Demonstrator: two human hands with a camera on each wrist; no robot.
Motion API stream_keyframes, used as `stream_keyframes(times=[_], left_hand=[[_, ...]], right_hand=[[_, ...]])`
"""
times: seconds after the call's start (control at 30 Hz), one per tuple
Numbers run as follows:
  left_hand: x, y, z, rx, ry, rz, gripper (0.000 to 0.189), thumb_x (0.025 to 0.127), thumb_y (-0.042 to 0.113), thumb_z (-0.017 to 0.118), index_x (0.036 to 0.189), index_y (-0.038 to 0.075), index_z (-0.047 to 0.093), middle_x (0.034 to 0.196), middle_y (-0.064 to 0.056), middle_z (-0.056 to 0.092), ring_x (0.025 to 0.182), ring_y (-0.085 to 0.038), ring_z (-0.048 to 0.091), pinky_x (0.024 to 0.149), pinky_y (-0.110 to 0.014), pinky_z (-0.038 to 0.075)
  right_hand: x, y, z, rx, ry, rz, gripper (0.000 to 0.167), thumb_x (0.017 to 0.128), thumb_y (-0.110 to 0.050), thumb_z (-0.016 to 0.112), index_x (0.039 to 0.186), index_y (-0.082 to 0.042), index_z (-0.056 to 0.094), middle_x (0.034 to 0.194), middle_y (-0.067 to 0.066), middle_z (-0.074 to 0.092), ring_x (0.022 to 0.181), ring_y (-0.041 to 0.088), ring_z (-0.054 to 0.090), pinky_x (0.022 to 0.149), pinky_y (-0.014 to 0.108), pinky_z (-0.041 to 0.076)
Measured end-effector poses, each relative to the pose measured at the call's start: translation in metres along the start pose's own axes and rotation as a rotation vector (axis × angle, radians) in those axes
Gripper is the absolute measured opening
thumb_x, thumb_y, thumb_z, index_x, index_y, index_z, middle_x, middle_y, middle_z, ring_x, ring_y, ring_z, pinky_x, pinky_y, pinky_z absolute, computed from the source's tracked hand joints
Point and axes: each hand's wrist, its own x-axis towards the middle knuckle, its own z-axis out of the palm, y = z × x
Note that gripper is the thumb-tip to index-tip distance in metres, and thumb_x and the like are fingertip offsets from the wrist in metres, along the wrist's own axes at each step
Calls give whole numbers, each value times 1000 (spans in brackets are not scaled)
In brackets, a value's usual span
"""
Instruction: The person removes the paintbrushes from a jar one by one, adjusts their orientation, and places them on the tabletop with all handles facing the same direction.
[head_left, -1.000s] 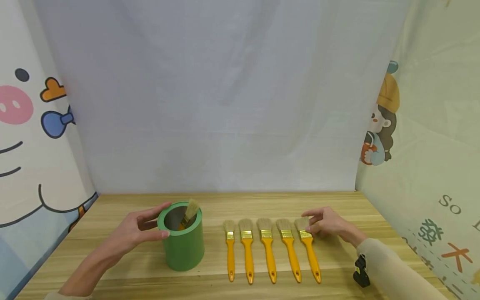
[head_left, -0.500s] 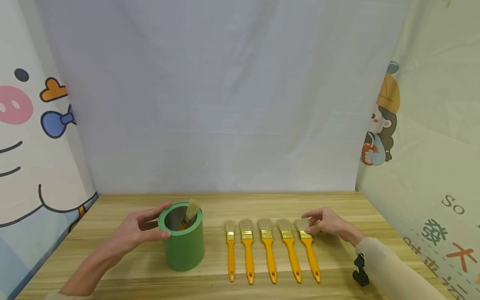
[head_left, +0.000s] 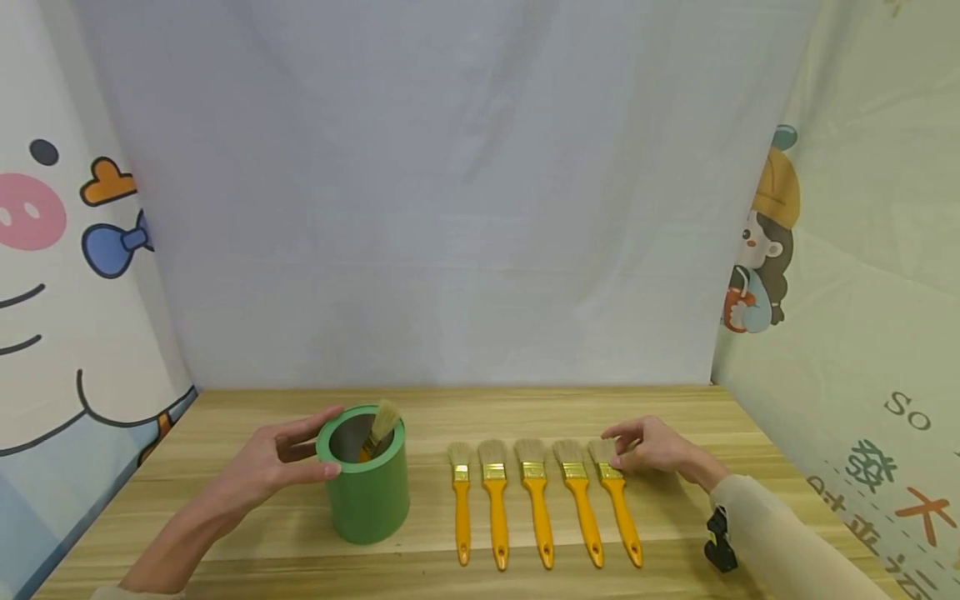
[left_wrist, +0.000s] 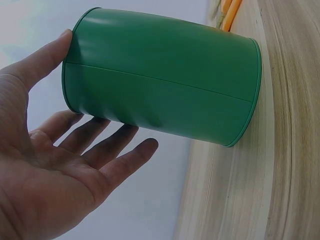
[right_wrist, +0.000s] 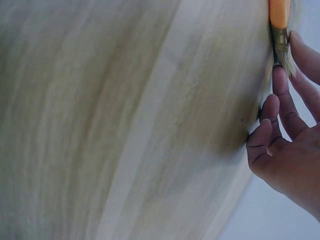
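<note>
A green can stands upright on the table at left in the head view. My left hand holds it near its rim, thumb on one side and fingers on the other. A paintbrush leans inside it, bristles up; its handle is mostly hidden. To the right, several yellow-handled paintbrushes lie in a row, bristles away from me. At the rightmost paintbrush, my right hand pinches the bristle end, thumb near the metal band. The right wrist view shows that brush flat against the table, at the fingertips.
The wooden table meets a pale hanging cloth at its back edge. Printed cartoon sheets flank it left and right. Between the can and my right hand lie the other paintbrushes, a little apart. A black device sits at my right wrist.
</note>
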Motion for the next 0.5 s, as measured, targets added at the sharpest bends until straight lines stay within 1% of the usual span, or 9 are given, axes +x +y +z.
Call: stream_keyframes(times=[0.17, 0.33, 0.5], left_hand=[[0, -1, 0, -6, 3, 7, 77, 97, 18, 76, 164, 7, 39, 163, -24, 38, 139, -57, 44, 103, -65, 49], [0, -2, 0, -15, 0, 5, 78, 97, 17, 77, 164, 5, 38, 164, -24, 37, 140, -57, 43, 105, -66, 46], [0, -1, 0, -10, 1, 0, 78, 97, 18, 76, 164, 6, 39, 163, -24, 37, 140, -57, 43, 104, -67, 47]], right_hand=[[1, 0, 0, -2, -15, 4, 46, 90, -6, 82, 131, 10, 67, 95, 8, 70, 85, 21, 61, 73, 29, 51], [1, -1, 0, 6, -30, 8, 46, 90, -5, 81, 131, 11, 67, 94, 8, 70, 84, 22, 60, 71, 29, 50], [0, -2, 0, 5, -31, 5, 46, 90, -5, 81, 131, 11, 67, 94, 8, 69, 84, 22, 60, 71, 29, 50]])
